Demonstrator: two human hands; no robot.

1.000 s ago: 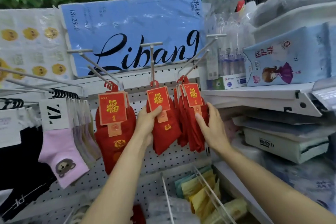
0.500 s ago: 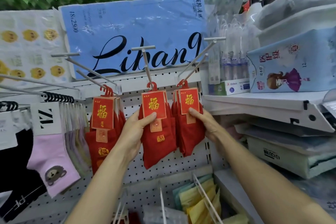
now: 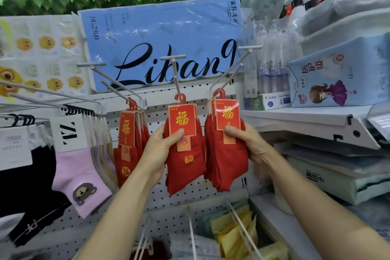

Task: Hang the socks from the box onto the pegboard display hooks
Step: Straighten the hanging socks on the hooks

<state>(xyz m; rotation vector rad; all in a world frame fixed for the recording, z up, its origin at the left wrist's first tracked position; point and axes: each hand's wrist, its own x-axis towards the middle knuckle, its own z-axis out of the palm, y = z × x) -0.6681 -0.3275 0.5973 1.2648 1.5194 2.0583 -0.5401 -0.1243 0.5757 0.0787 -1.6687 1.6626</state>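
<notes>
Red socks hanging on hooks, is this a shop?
Most likely a small shop. Carded red socks hang on pegboard hooks, more socks hang beside them, and packaged goods like boxed toothbrushes fill a shelf.

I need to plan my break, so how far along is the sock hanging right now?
Done: red socks hang on the left hook, the middle hook and the right hook. In hand: the left hand grips the middle pack; the right hand grips the right bunch. Left: unknown, since the box is out of view.
</notes>
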